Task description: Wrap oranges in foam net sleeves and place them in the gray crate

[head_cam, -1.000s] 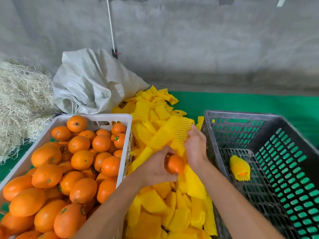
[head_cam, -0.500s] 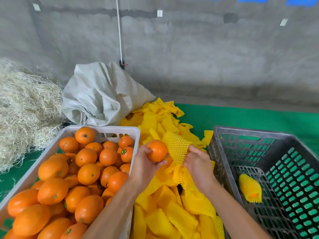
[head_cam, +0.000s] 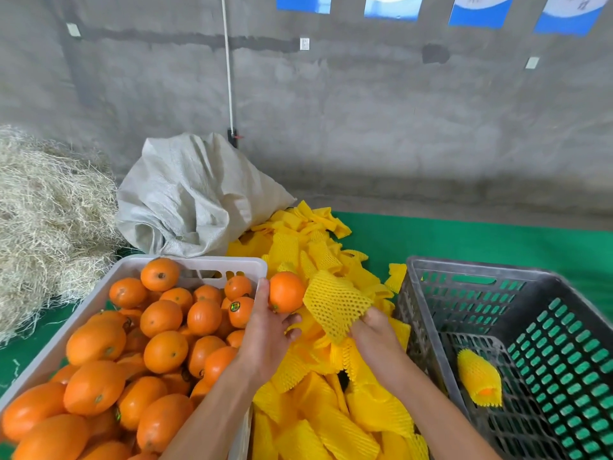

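Left hand (head_cam: 265,330) is cupping one orange (head_cam: 286,292) from below, fingers curled round its underside, holding it up above the yellow pile and just beside the corner of the white crate (head_cam: 212,262). Held high and bare like this, it is likely being presented for the sleeve to slide over.

Right hand (head_cam: 373,330) is pinching the lower edge of a foam sleeve (head_cam: 335,307), which is standing up from the fingers and touching or nearly touching the orange's right side. The near end looks to be spreading open towards the fruit, though the mouth itself is hard to make out from this angle.

Both hands are working over the heap of loose sleeves (head_cam: 318,410) lying between the two crates, probably so the supply and the fruit both sit within easy reach.

White crate on the left is holding many bare oranges. Gray crate (head_cam: 464,270) on the right is sitting with one wrapped orange (head_cam: 479,376) on its floor, so the job is barely started.

Next move, by my judgement: pushing the fruit into the sleeve, then carrying it right.

Behind: a gray sack (head_cam: 195,194), straw (head_cam: 49,210), green mat (head_cam: 464,240).
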Demonstrator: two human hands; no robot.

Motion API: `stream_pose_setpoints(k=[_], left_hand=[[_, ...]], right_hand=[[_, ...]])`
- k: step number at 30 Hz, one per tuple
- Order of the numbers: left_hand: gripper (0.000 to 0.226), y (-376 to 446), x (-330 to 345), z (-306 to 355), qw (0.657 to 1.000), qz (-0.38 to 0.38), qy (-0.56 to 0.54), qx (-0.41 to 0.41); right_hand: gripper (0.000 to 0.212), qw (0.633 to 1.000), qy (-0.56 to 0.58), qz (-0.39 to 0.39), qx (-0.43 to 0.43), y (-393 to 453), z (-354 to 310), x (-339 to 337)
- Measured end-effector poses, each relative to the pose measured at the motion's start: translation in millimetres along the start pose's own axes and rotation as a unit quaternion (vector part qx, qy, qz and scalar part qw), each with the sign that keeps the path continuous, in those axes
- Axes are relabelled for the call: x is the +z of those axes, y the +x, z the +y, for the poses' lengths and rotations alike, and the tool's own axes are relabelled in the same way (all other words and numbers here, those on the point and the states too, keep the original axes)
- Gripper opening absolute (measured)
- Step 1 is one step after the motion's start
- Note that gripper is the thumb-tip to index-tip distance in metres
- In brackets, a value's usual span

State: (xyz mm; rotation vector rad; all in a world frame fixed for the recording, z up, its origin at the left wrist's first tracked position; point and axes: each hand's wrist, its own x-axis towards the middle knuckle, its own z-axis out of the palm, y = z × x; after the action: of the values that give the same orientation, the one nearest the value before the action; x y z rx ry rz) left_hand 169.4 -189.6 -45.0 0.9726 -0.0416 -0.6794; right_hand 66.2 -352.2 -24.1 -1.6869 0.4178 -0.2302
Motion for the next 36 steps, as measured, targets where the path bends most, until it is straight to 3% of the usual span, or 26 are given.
stream_pose_setpoints(k=[3,9,14,18,20,23,26,28,33,36], left_hand=[[0.067,-1.5,4.5,-4.2,0.999,-0.009,0.047,-0.020],[0.063,-5.6,10.3,-7.5,0.997,-0.012,0.069,-0.031],[0.048,-2.6,10.4,-6.5,0.998,0.053,0.034,-0.005],[0.049,-0.4,4.9,-7.4,0.996,0.068,0.039,0.037],[0.057,0.7,4.2,-9.8,0.996,0.062,0.046,0.055],[0.076,1.5,4.1,-11.6,0.993,0.074,0.047,0.080],[0.082,3.0,2.2,-13.9,0.993,0.060,0.051,0.086],[0.078,3.4,3.0,-15.5,0.994,0.049,0.069,0.064],[0.073,1.9,6.6,-21.3,0.960,0.091,0.261,0.038],[0.077,2.8,2.4,-20.7,0.963,0.069,0.260,0.023]], right_hand=[[0.034,0.997,0.052,-0.007,-0.058,-2.7,1.4,0.2],[0.037,0.989,0.145,0.032,-0.019,6.5,2.1,-4.4],[0.038,0.989,0.069,0.091,0.096,14.4,13.2,-5.1],[0.027,0.989,-0.026,0.003,0.145,15.2,17.9,-8.4],[0.027,0.991,-0.026,-0.040,0.123,8.8,16.4,-2.3],[0.052,0.996,0.015,-0.065,0.065,1.0,14.7,-1.3],[0.031,0.997,0.022,-0.067,0.013,-1.1,11.8,-1.4],[0.029,0.996,0.046,-0.074,-0.006,-1.6,8.7,0.2],[0.023,0.998,-0.001,-0.054,-0.040,-2.3,5.6,-4.2],[0.023,0.996,-0.025,-0.060,-0.059,-2.7,4.8,-6.2]])
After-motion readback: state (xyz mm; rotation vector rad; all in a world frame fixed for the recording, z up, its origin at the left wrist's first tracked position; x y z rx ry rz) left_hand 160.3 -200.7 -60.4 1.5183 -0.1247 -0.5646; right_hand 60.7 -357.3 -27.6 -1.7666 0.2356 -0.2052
